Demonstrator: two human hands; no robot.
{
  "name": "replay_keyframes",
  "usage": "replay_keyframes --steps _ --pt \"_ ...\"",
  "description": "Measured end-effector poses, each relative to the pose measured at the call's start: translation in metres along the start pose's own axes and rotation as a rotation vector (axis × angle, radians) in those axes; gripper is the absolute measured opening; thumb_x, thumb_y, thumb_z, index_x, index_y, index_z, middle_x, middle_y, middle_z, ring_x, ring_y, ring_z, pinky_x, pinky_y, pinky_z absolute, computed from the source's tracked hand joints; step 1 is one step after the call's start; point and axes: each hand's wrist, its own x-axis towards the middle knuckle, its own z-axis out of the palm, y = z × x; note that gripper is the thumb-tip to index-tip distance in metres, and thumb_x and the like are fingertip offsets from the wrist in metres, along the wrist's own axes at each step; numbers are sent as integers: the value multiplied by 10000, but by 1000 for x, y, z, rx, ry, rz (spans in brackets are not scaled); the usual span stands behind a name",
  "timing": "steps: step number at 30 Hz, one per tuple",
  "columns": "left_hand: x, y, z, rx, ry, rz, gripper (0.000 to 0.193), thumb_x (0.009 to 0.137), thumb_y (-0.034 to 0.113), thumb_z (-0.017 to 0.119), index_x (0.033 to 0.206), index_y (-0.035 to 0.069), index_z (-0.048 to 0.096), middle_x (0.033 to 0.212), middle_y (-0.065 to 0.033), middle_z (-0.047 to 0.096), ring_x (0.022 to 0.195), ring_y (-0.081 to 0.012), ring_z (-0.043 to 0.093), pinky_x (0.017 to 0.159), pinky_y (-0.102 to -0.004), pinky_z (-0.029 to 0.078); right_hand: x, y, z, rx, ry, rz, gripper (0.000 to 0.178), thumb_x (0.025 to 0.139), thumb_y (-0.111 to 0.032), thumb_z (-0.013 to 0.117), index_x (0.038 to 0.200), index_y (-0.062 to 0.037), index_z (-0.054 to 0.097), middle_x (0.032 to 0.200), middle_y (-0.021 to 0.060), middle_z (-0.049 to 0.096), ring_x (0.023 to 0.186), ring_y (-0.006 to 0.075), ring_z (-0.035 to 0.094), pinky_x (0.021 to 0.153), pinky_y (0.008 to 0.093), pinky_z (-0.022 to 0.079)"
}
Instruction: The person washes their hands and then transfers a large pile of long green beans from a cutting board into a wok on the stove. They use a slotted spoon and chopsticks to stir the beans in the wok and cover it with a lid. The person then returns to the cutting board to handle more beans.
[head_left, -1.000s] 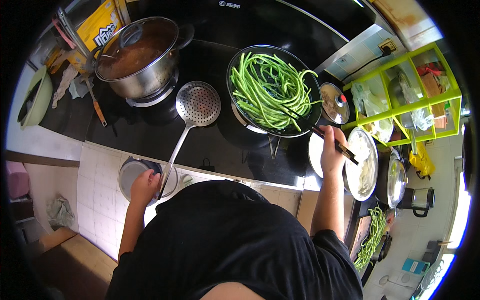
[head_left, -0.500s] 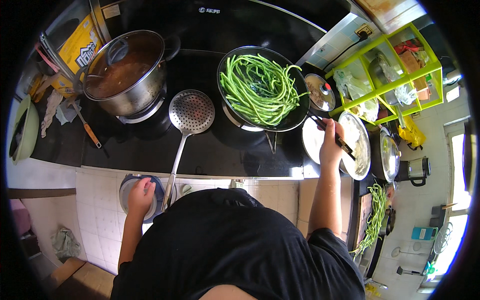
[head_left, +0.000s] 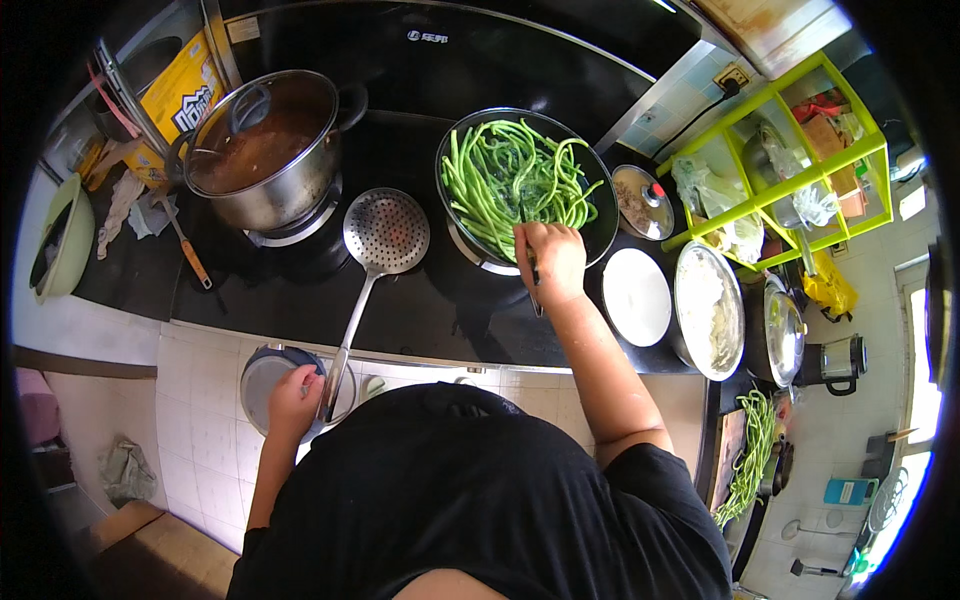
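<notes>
My right hand (head_left: 552, 258) is closed around dark chopsticks (head_left: 536, 280) over the near rim of a black wok (head_left: 603, 225). Their lower ends are lost among long green beans (head_left: 515, 180), which lie coiled in the wok on the right burner. My left hand (head_left: 296, 398) hangs in front of the counter with its fingers curled and nothing visible in them. Close beside it is the handle end of a perforated metal skimmer (head_left: 388, 230), whose round head rests on the black stove top (head_left: 420, 315).
A steel pot (head_left: 270, 195) of reddish-brown liquid stands on the left burner. Right of the wok are a glass lid (head_left: 642, 200), a white plate (head_left: 637, 298), a bowl with white contents (head_left: 708, 310) and a green rack (head_left: 790, 185). More green beans (head_left: 755, 450) lie further right.
My right hand has moved left from beside the wok to its near rim, bringing the chopsticks over the beans. The beans have shifted slightly. My left hand is a little closer to the skimmer handle.
</notes>
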Motion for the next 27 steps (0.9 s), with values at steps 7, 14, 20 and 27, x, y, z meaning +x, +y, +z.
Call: replay_keyframes --steps 7,14,20,27 --pt "-15 14 17 -7 -13 -101 292 809 227 605 1004 10 600 891 -142 618 823 -278 601 711 -352 473 -13 50 -55 370 -86 362 137 843 -145 614 881 -21 658 736 120 638 657 193 606 601 278 455" --pt "-18 29 28 59 107 8 275 809 212 600 988 3 601 967 -158 613 912 -309 582 797 -365 457 -30 81 -80 345 -117 415 170 885 -158 566 939 -31 664 852 108 656 794 184 608 763 282 455" --pt "-18 43 29 75 229 102 273 800 200 607 991 4 604 1042 -157 597 982 -321 555 854 -371 436 -33 126 -45 218 -86 250 113 813 -179 620 816 -92 692 764 70 640 755 250 589 731 359 423" --pt "-31 43 37 102 262 83 255 788 159 622 991 6 603 1028 -153 597 974 -321 554 854 -374 434 -33 107 -92 576 -52 473 149 856 -140 587 895 -29 678 799 87 645 767 194 596 728 282 443"
